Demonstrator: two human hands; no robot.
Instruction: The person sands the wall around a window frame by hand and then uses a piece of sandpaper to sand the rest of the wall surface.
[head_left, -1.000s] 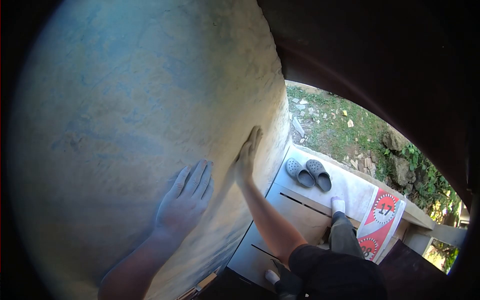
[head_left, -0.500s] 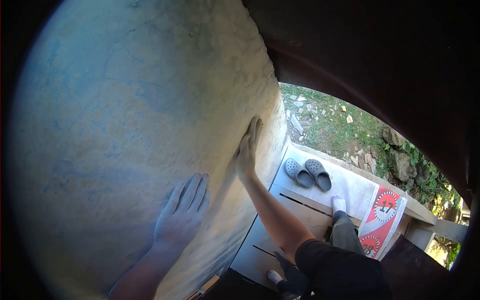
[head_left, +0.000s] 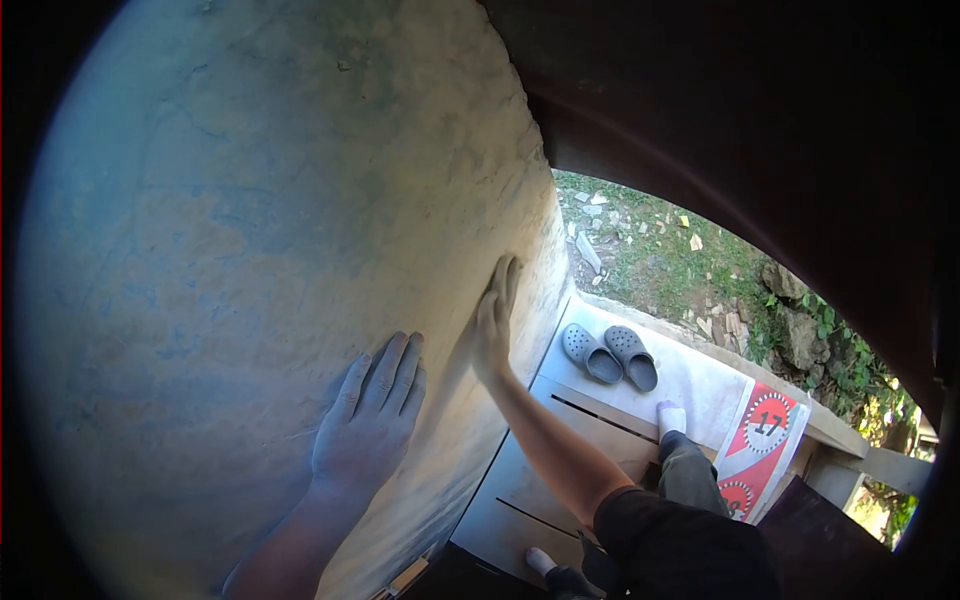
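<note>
A pale, rough plastered wall (head_left: 250, 230) with bluish and grey patches fills the left and middle of the view. My left hand (head_left: 370, 410) lies flat against it at the lower middle, fingers stretched up and slightly apart, holding nothing. Farther right, near the wall's sunlit edge, my right hand (head_left: 494, 320) also rests on the plaster with its fingers extended and nothing in it. A shadow falls on the wall beside the right hand.
Grey clogs (head_left: 610, 357) stand on the light floor ledge (head_left: 690, 385) below. Nearby lies a red and white banner (head_left: 768, 422) with numbers. Grass (head_left: 660, 260) and rocks (head_left: 803, 338) are outside; dark material (head_left: 740, 90) hangs upper right.
My right hand sits slightly lower on the wall. My left hand has shifted slightly up, with its fingers a little more spread. The view has moved slightly.
</note>
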